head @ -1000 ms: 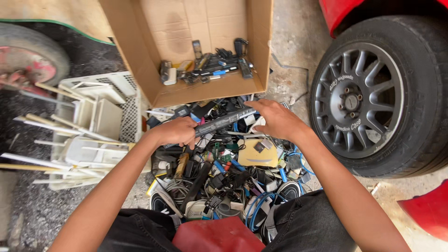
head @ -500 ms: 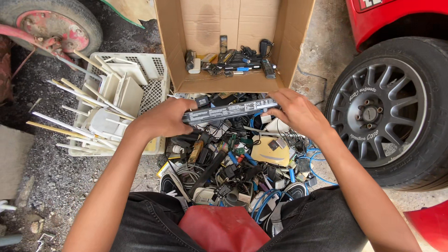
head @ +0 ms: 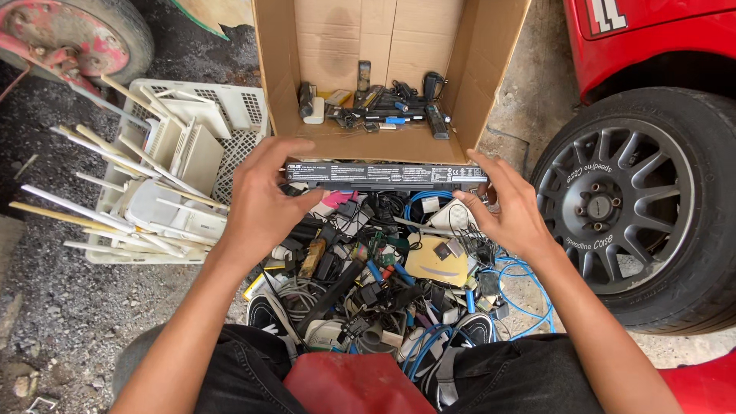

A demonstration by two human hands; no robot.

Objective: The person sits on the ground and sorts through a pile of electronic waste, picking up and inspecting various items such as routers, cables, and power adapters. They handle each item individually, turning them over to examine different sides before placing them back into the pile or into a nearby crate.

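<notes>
The long black battery pack (head: 387,175) lies crosswise, left hand (head: 261,203) pinching one end, right hand (head: 510,211) pinching the other, just before the cardboard box (head: 491,69).

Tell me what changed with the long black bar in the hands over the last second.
The long black bar was tilted, right end higher; now it is level, lifted nearer the open cardboard box. The left hand grips its left end and the right hand its right end, as before. The pile of cables and parts looks unchanged.
</notes>
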